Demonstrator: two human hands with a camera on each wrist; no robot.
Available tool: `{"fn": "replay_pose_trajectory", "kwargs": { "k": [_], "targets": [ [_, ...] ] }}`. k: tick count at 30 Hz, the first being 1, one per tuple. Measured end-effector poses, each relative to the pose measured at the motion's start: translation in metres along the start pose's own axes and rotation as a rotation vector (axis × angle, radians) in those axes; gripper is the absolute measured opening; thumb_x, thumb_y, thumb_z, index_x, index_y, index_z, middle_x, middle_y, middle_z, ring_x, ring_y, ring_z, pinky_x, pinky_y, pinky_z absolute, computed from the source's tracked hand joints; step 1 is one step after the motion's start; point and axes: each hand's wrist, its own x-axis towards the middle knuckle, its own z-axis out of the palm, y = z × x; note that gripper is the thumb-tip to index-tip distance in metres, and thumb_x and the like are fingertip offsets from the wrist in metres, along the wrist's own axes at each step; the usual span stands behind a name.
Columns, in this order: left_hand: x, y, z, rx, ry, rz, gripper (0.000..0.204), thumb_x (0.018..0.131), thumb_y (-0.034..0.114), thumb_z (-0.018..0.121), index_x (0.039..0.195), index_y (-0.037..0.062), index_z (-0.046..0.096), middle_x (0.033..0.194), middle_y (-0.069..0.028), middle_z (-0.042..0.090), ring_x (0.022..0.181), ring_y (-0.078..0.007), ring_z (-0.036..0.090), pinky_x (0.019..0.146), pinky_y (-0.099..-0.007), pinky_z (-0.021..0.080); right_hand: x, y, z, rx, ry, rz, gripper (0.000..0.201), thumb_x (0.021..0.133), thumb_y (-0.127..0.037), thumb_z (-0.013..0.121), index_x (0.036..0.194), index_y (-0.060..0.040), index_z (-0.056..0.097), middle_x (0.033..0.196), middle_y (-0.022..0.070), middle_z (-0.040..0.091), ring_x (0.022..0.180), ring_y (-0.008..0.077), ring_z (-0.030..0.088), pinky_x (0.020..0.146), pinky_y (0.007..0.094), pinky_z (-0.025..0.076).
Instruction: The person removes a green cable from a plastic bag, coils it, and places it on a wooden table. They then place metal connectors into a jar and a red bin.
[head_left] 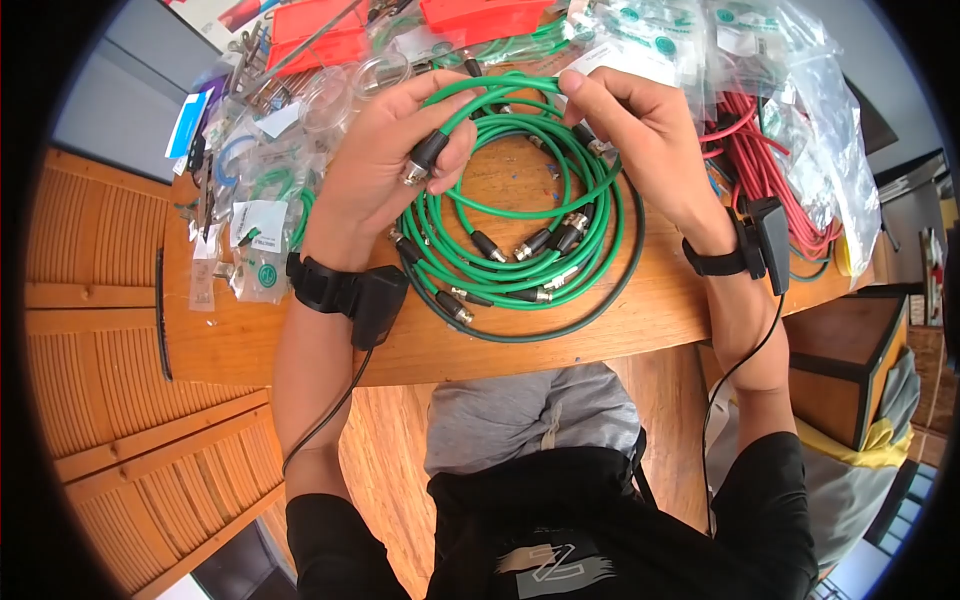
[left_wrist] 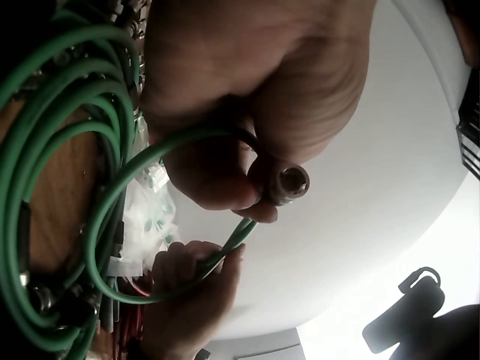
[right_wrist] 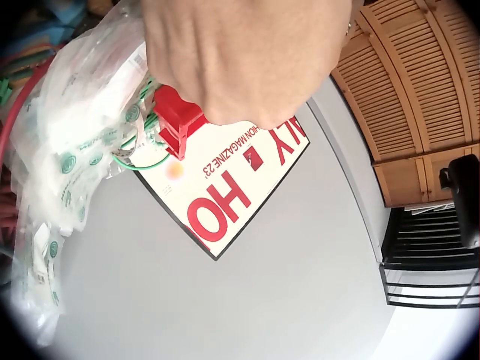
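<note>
Above the table, my left hand (head_left: pixel 375 150) grips a green cable (head_left: pixel 515 82). The cable's end, a black-sleeved BNC connector (head_left: pixel 427 152) with a metal tip, sticks out below the fingers; in the left wrist view the connector's round opening (left_wrist: pixel 291 182) faces the camera. My right hand (head_left: pixel 640 130) pinches the same cable farther along, between thumb and fingers. Under both hands lies a coil of green cables (head_left: pixel 607 230) with several metal-tipped connectors inside and around it. A darker cable (head_left: pixel 530 339) loops around the coil's near side. In the right wrist view the hand's back (right_wrist: pixel 251 60) hides its fingertips.
Red cables (head_left: pixel 765 170) and clear plastic bags (head_left: pixel 835 150) lie to the right. Red bins (head_left: pixel 318 38) stand at the back, with round clear containers (head_left: pixel 382 72) before them. Small bagged parts (head_left: pixel 262 235) cover the left side of the wooden table (head_left: pixel 235 340).
</note>
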Motion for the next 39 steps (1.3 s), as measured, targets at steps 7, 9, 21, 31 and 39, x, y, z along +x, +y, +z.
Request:
{"fn": "replay_pose_trajectory", "kwargs": {
  "k": [7,9,21,31,39],
  "targets": [
    [0.001,-0.003,0.006,-0.069,0.074,0.036,0.032,0.105,0.018,0.052,0.130,-0.0019,0.053,0.068,0.0012,0.049,0.060,-0.0114,0.044,0.060,-0.0257,0.042,0.000,0.001,0.004,-0.154,0.105,-0.059,0.037,0.100,-0.034,0.065,0.081,-0.0026,0.071,0.061,-0.0060,0.050,0.058,0.0013,0.041,0.051,0.0219,0.030],
    [0.001,-0.002,0.004,-0.076,0.087,0.072,0.030,0.102,0.019,0.060,0.123,-0.0015,0.055,0.073,0.0000,0.056,0.065,-0.0104,0.051,0.064,-0.0243,0.046,0.000,-0.001,0.002,-0.197,0.098,-0.023,0.038,0.100,-0.034,0.066,0.081,-0.0018,0.071,0.061,-0.0058,0.051,0.059,0.0012,0.042,0.052,0.0219,0.031],
    [0.008,-0.017,-0.004,1.065,0.336,0.537,0.014,0.091,0.012,0.073,0.099,0.0004,0.069,0.070,-0.0071,0.066,0.060,-0.0105,0.060,0.056,-0.0265,0.045,-0.002,-0.001,0.009,-0.289,0.100,-0.051,0.032,0.093,-0.029,0.072,0.089,0.0023,0.075,0.057,0.0125,0.058,0.053,0.0078,0.046,0.049,0.0305,0.041],
    [0.000,-0.017,0.000,0.832,0.242,0.355,0.033,0.101,0.017,0.059,0.127,-0.0026,0.065,0.092,-0.0127,0.077,0.080,-0.0164,0.074,0.073,-0.0252,0.053,0.003,-0.005,-0.007,-0.200,0.125,0.085,0.055,0.093,-0.048,0.070,0.072,0.0027,0.072,0.052,-0.0024,0.045,0.052,0.0045,0.040,0.047,0.0251,0.031],
    [-0.011,0.014,-0.020,0.418,0.234,0.182,0.037,0.105,0.016,0.053,0.128,-0.0120,0.058,0.113,-0.0229,0.071,0.098,-0.0277,0.073,0.088,-0.0344,0.059,0.014,0.003,-0.041,-0.176,0.274,0.252,0.064,0.092,-0.060,0.064,0.062,-0.0036,0.065,0.051,-0.0057,0.039,0.048,0.0041,0.031,0.048,0.0247,0.020]
  ]
}}
